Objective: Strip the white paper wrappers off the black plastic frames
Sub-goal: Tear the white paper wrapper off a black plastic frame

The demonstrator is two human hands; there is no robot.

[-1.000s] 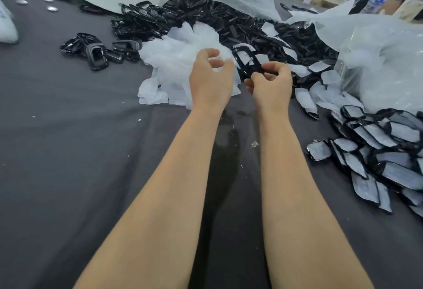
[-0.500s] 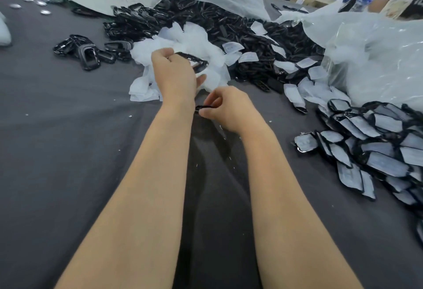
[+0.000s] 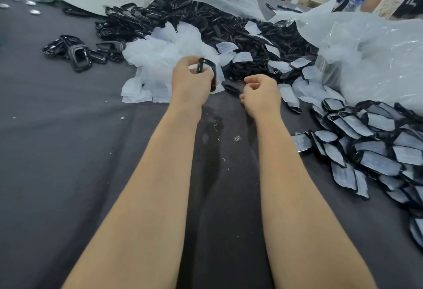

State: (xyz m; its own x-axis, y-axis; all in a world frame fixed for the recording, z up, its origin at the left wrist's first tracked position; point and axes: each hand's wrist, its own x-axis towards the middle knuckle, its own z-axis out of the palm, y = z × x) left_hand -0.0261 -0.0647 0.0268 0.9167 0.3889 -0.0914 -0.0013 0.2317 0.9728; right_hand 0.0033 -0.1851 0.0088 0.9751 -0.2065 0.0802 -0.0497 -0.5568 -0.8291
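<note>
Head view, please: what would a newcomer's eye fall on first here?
At centre, the left hand grips a bare black frame, with the right hand loosely curled and apparently empty beside it. Just beyond them a heap of white wrappers lies against a big black frame pile. The still-wrapped frames crowd the right edge.

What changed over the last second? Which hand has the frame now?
The right hand let go of the black frame and drew off rightward, loosely curled and empty. The left hand alone grips it now. The wrapper heap and wrapped frames lie as before.
</note>
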